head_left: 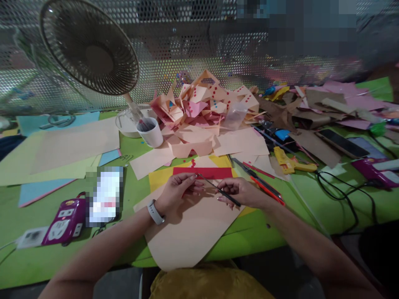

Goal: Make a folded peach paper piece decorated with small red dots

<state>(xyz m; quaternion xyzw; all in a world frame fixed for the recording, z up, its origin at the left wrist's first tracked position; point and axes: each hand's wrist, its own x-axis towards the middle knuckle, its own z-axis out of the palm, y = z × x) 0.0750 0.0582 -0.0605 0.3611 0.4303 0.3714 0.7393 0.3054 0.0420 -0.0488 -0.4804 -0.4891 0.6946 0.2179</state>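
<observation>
My right hand (235,192) is closed around a slim pointed tool with a dark handle (230,198), its thin end slanting up to the left. At that tip my left hand (179,189) pinches thumb and forefinger together; whatever is between them is too small to make out. Both hands are over a large peach paper sheet (187,245) with a curved lower edge. Just beyond the fingers lies a red paper strip (215,172) on a yellow sheet (156,179). Small red bits (193,162) are scattered past the strip.
Peach paper pieces (199,106) with red and blue dots are heaped behind. A white cup (151,133) and fan (93,58) stand at back left. Leftward are a lit phone (107,193) and purple power strip (66,218). An orange-black cutter (266,189) and yellow glue gun (288,162) lie right.
</observation>
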